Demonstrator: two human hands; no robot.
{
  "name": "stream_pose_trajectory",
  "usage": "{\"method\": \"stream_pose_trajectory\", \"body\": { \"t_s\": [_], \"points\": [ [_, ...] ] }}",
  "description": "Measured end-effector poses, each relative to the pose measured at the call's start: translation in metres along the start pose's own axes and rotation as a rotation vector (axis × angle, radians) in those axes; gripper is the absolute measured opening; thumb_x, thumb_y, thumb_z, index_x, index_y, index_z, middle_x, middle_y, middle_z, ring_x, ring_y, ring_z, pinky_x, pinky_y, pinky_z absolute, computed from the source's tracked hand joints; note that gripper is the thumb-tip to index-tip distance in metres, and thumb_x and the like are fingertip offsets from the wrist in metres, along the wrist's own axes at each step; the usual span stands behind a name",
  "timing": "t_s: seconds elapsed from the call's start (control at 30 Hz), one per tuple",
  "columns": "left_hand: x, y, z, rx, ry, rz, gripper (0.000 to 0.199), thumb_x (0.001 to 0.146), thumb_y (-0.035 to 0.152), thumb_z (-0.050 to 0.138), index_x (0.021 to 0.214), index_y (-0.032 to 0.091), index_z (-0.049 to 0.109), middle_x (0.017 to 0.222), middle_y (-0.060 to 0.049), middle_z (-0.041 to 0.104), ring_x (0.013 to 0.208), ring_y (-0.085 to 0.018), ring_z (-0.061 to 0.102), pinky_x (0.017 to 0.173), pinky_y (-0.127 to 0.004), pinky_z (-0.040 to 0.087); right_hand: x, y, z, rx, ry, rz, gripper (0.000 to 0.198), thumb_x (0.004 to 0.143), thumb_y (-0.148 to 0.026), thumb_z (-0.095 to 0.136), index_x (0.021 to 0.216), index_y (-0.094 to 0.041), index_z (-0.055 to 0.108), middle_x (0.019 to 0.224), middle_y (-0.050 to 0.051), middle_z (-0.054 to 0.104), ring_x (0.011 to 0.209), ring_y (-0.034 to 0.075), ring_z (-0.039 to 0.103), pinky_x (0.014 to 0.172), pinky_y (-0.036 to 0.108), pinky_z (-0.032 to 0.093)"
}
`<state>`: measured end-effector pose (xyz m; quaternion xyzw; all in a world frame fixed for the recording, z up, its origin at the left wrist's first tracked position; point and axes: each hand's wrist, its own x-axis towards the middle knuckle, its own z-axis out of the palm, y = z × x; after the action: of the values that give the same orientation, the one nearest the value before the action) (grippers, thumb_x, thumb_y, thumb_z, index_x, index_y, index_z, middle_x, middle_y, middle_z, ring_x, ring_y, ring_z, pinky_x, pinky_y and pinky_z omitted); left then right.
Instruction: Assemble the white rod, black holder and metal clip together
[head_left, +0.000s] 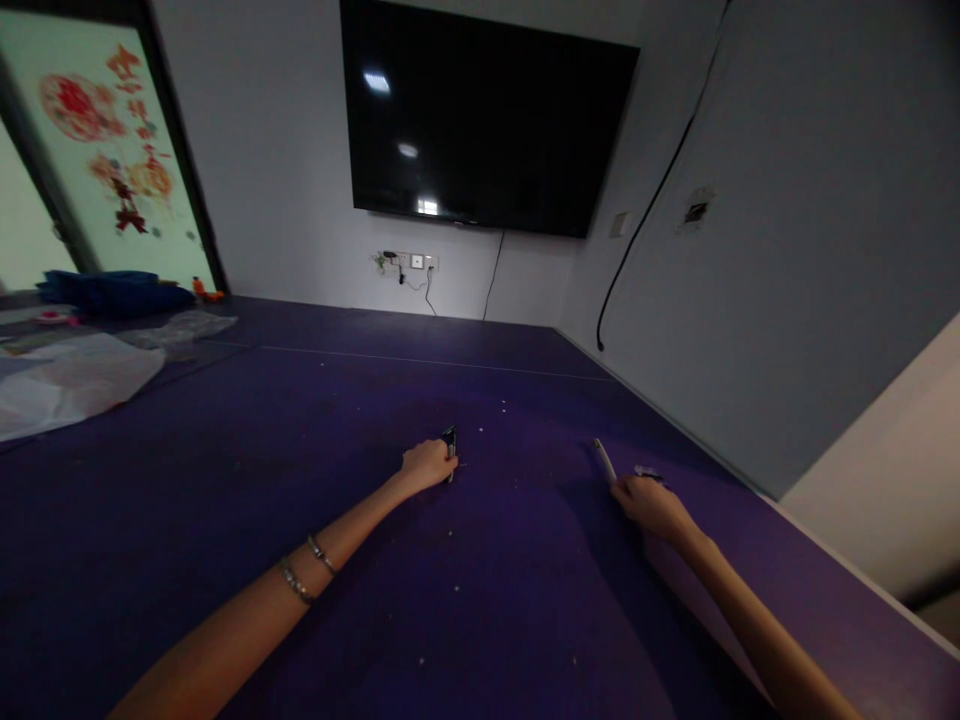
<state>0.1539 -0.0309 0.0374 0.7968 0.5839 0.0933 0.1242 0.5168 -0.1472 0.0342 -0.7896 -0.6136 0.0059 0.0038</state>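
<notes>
My left hand (427, 466) is closed around a small dark object with a pointed top (450, 437), near the middle of the purple surface (360, 580). Its kind is too small to make out, and the fingers cover much of it. Two bracelets circle that wrist. Farther right, my right hand (649, 503) grips a slim, pale, stick-like object (604, 461) that points away and to the left. Beside its knuckles shows a small, partly clear and dark item (649, 473); whether the hand touches it I cannot tell.
White specks dot the purple surface. Translucent plastic sheeting (82, 378) and blue cloth (112, 292) lie at far left. A television (480, 120) hangs on the back wall above sockets (417, 262). A black cable (660, 185) runs down the right wall.
</notes>
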Motion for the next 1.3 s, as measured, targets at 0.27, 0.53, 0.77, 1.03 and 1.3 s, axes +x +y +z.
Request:
{"method": "stream_pose_trajectory", "body": {
  "t_s": [0.27, 0.53, 0.77, 1.03, 1.3],
  "points": [
    [-0.002, 0.000, 0.001, 0.006, 0.011, -0.011, 0.033, 0.080, 0.045, 0.045, 0.079, 0.019, 0.066, 0.089, -0.012, 0.068, 0.084, -0.025, 0.064, 0.070, -0.032, 0.045, -0.015, -0.130, -0.012, 0.044, 0.097, -0.194, 0.038, 0.088, -0.034, 0.034, 0.082, -0.014, 0.066, 0.084, 0.014, 0.069, 0.078, 0.024, 0.067, 0.063, 0.028, 0.044],
    [-0.004, 0.001, 0.002, 0.018, 0.036, 0.000, 0.039, 0.082, 0.047, 0.040, 0.081, 0.018, 0.066, 0.089, -0.012, 0.068, 0.085, -0.026, 0.064, 0.071, -0.033, 0.045, -0.013, -0.208, -0.012, 0.072, 0.076, -0.240, 0.038, 0.087, -0.031, 0.035, 0.093, -0.012, 0.068, 0.094, 0.018, 0.068, 0.088, 0.027, 0.065, 0.073, 0.035, 0.047],
    [-0.004, -0.001, 0.003, -0.007, 0.047, -0.003, 0.039, 0.083, 0.045, 0.039, 0.082, 0.018, 0.067, 0.090, -0.012, 0.068, 0.084, -0.024, 0.063, 0.070, -0.032, 0.045, -0.005, -0.222, -0.009, 0.081, 0.088, -0.230, 0.039, 0.085, -0.032, 0.037, 0.093, -0.011, 0.068, 0.094, 0.018, 0.068, 0.088, 0.029, 0.064, 0.072, 0.037, 0.047],
    [0.004, -0.014, -0.007, -0.085, 0.165, -0.057, 0.034, 0.081, 0.040, 0.043, 0.076, 0.018, 0.067, 0.084, -0.011, 0.068, 0.080, -0.023, 0.063, 0.065, -0.029, 0.041, -0.002, -0.209, -0.007, 0.123, 0.119, -0.227, 0.046, 0.087, -0.045, 0.033, 0.087, -0.015, 0.068, 0.088, 0.015, 0.068, 0.082, 0.027, 0.065, 0.067, 0.035, 0.046],
    [0.013, -0.041, -0.018, -0.156, 0.274, -0.116, 0.034, 0.082, 0.037, 0.038, 0.072, 0.018, 0.064, 0.079, -0.008, 0.066, 0.074, -0.020, 0.061, 0.058, -0.025, 0.036, 0.021, -0.106, 0.001, 0.259, 0.449, -0.224, 0.024, 0.083, -0.031, 0.044, 0.089, -0.016, 0.063, 0.092, 0.011, 0.064, 0.092, 0.023, 0.057, 0.085, 0.033, 0.039]
  ]
}}
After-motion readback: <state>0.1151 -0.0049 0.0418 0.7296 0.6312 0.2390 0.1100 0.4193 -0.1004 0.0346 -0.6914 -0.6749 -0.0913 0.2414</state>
